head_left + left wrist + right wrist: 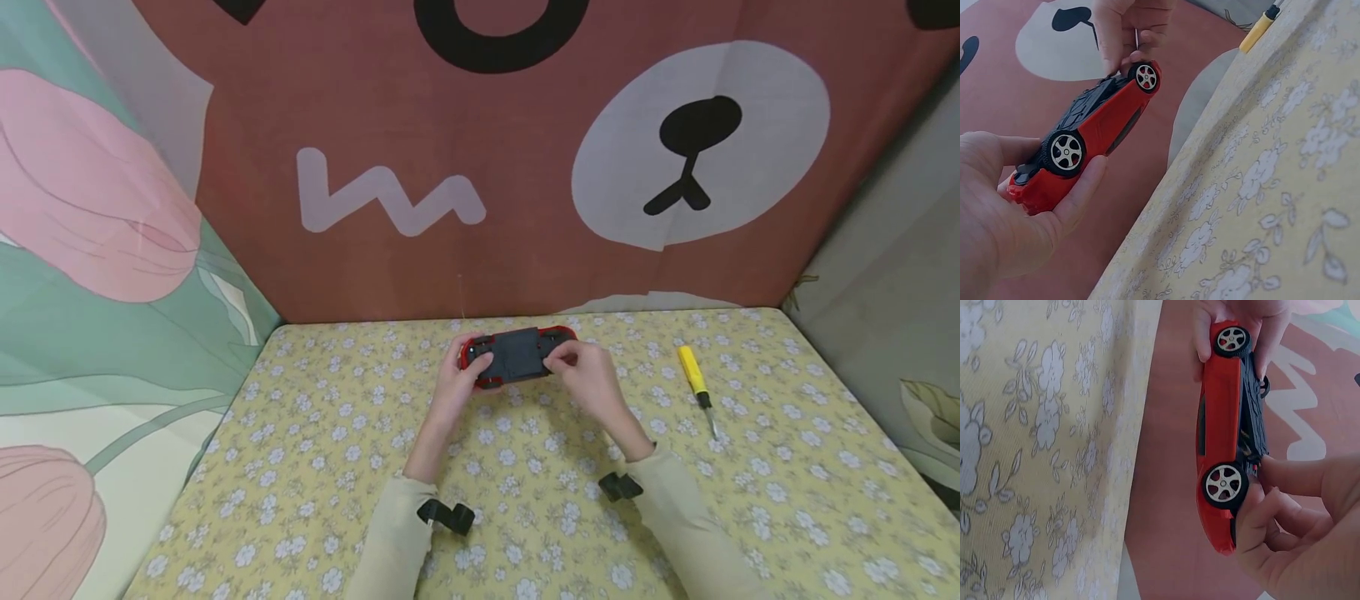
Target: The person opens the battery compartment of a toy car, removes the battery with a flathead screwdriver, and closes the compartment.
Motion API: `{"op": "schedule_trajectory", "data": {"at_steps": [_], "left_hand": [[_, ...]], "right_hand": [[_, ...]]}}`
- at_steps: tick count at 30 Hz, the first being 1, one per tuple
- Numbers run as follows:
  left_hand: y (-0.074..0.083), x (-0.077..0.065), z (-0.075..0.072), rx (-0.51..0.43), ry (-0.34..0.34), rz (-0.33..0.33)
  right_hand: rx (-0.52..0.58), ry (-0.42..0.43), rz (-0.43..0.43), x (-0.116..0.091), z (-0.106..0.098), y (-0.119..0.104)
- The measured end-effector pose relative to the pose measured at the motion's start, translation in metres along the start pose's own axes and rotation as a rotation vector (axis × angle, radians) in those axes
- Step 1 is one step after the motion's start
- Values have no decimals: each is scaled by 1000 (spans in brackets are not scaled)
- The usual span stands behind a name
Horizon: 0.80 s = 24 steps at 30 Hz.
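A red toy car (pixel 517 357) is held upside down above the table, its black underside facing up. My left hand (pixel 455 377) grips one end, the thumb on the underside and fingers along the red body. At the other end my right hand (pixel 588 375) pinches the edge of the black base plate (pixel 1252 412) between thumb and curled fingers. In the right wrist view a gap shows between plate and red body near the wheel (pixel 1225 485). A thin metallic sliver (pixel 1137 39) shows by the right fingers in the left wrist view; what it is I cannot tell.
A screwdriver (pixel 693 375) with a yellow handle lies to the right on the flowered tablecloth (pixel 315 467). Behind the table hangs a brown-red cloth (pixel 375 275) with a printed bear face. Printed cloths also stand at both sides.
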State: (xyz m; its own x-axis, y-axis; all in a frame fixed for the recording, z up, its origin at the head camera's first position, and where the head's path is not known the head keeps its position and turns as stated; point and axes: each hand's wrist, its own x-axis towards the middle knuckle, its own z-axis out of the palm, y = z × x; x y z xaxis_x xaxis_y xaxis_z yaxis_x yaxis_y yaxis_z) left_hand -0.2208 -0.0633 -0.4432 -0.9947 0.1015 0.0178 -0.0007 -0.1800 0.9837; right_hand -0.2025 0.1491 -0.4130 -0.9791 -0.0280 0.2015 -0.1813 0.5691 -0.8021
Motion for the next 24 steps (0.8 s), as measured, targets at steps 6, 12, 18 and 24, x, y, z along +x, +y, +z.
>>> {"op": "schedule_trajectory", "data": {"at_steps": [6,12,18,24], "left_hand": [[0,1,-1,-12,0,2],[1,0,-1,-9,8,15],[2,0,-1,-11,4,-23],[1,-1,-1,-29,10,-34]], "right_hand": [[74,39,-36,-2,0,-4],[310,-6,-16,3,1,-10],[440,-27,56,7,5,-18],[385,-58,11,12,6,-18]]}}
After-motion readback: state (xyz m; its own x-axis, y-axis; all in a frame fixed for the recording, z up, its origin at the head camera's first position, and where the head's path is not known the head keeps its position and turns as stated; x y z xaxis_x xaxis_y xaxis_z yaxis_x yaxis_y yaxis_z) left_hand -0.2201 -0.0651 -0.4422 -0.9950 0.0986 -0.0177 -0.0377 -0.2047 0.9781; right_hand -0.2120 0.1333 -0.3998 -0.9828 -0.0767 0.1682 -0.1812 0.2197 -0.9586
